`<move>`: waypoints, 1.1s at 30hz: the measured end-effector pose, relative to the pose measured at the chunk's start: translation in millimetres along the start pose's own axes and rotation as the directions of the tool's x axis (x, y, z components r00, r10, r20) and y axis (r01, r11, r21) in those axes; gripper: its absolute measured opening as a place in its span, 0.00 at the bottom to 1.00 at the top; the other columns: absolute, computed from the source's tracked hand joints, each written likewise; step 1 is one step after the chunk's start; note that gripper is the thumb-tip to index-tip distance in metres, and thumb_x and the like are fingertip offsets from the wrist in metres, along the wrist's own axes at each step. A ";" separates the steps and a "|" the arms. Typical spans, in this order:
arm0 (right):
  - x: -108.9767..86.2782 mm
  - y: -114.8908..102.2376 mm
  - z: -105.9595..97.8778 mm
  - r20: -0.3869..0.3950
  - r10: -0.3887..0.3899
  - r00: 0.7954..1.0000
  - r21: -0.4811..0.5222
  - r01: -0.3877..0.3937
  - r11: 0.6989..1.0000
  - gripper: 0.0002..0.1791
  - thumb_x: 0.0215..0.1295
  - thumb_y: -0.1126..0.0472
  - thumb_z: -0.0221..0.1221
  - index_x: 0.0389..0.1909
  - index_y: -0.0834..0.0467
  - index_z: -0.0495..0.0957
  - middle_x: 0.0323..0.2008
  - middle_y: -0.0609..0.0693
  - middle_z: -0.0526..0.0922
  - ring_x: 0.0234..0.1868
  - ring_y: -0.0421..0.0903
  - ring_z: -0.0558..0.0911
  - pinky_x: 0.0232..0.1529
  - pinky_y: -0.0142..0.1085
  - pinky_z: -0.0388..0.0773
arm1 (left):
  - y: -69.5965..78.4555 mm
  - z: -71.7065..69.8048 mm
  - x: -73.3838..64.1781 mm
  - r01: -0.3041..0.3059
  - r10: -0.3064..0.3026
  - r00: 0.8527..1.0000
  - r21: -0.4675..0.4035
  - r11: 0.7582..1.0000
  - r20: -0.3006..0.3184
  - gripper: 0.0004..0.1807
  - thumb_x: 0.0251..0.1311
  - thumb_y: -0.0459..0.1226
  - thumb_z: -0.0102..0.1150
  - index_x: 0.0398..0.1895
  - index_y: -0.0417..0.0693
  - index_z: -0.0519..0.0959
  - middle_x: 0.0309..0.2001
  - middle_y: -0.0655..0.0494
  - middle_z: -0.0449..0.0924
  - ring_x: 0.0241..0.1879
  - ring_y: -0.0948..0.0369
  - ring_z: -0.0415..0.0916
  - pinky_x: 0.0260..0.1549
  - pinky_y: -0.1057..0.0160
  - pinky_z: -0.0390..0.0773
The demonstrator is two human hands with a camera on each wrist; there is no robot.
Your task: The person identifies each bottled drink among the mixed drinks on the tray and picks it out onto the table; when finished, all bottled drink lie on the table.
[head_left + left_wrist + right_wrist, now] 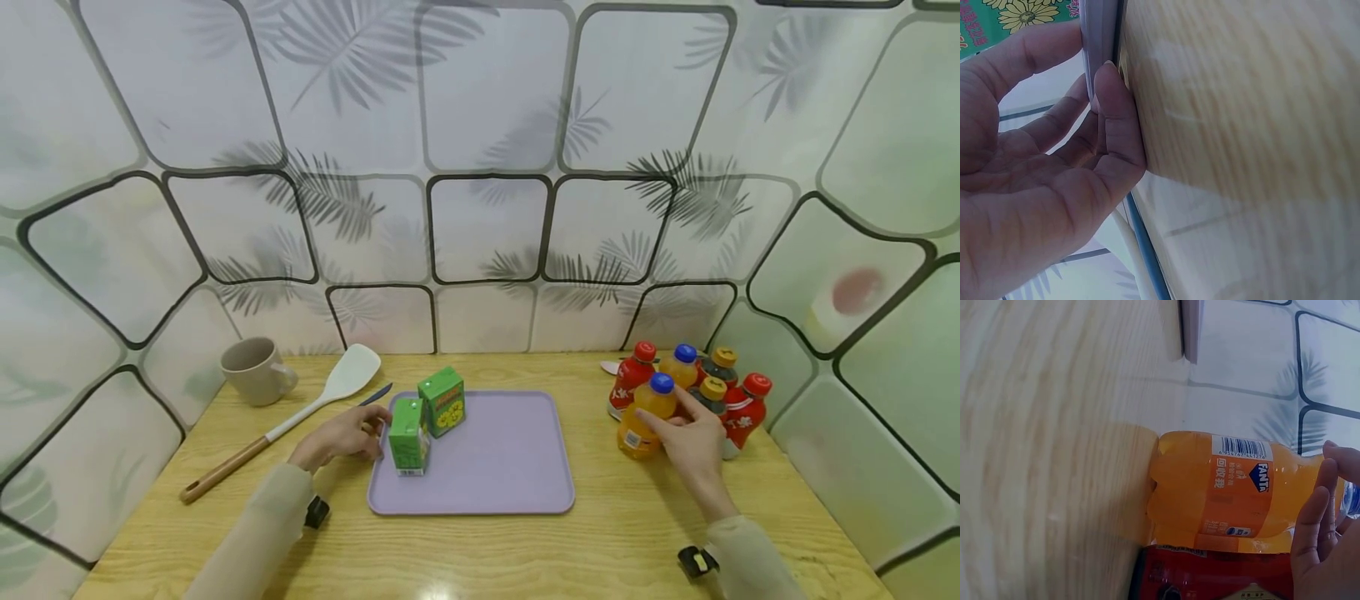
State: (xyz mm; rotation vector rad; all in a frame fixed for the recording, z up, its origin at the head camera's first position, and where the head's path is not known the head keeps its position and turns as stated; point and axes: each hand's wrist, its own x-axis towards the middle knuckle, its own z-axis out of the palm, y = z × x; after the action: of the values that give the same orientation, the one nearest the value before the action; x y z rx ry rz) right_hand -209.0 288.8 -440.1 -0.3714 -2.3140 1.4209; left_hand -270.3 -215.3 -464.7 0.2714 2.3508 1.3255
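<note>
My left hand (347,437) pinches the left rim of a lilac tray (498,462); in the left wrist view, fingers lie on both faces of its edge. Two green drink cartons, a front one (407,437) and a rear one (442,403), stand on the tray's left part. Over on the right, my right hand (696,446) holds an orange Fanta bottle (1235,494) round its neck, just below the blue cap. That bottle is upright, its base at the tabletop. Behind and beside it stand a second orange bottle (679,367) and a red-labelled bottle (632,382).
More bottles crowd the right, among them a red-capped one (744,414) and a yellow-capped one (711,395). A spoon (610,367) lies behind them. To the left are a beige mug (258,372), a white spatula with wooden handle (300,415) and a blue utensil (377,394). Patterned walls enclose the table.
</note>
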 end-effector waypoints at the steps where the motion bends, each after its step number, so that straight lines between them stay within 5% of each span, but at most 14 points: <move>1: 0.4 0.6 -0.2 -0.001 -0.003 1.000 -0.005 0.003 1.000 0.41 0.52 0.49 0.72 0.68 0.53 0.70 0.21 0.38 0.78 0.20 0.34 0.75 0.22 0.27 0.71 | -0.7 -0.1 0.1 -0.003 0.003 1.000 0.001 1.000 -0.002 0.31 0.42 0.23 0.63 0.55 0.38 0.71 0.42 0.45 0.68 0.32 0.59 0.67 0.29 0.64 0.73; 24: 2.0 3.2 -3.3 -0.030 0.009 0.999 -0.053 -0.011 0.999 0.44 0.54 0.47 0.71 0.71 0.54 0.66 0.19 0.37 0.79 0.19 0.32 0.76 0.22 0.26 0.71 | -6.1 -1.3 2.1 -0.020 0.020 1.000 0.020 1.000 0.000 0.28 0.46 0.25 0.63 0.55 0.38 0.71 0.42 0.45 0.68 0.34 0.58 0.67 0.29 0.65 0.73; 33: 0.4 1.1 -5.5 -0.118 -0.059 0.991 0.128 0.074 0.989 0.34 0.56 0.54 0.70 0.65 0.51 0.74 0.32 0.33 0.80 0.21 0.33 0.80 0.18 0.26 0.70 | -6.7 -0.9 1.1 -0.023 0.023 1.000 -0.004 1.000 -0.011 0.25 0.51 0.26 0.62 0.55 0.37 0.72 0.43 0.45 0.69 0.34 0.58 0.69 0.30 0.64 0.74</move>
State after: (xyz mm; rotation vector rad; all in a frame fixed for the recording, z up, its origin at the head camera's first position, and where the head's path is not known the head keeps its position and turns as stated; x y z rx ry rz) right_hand -206.9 293.8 -438.7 -0.3247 -2.1095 1.4715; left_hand -271.5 -219.1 -470.3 0.2912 2.3605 1.3463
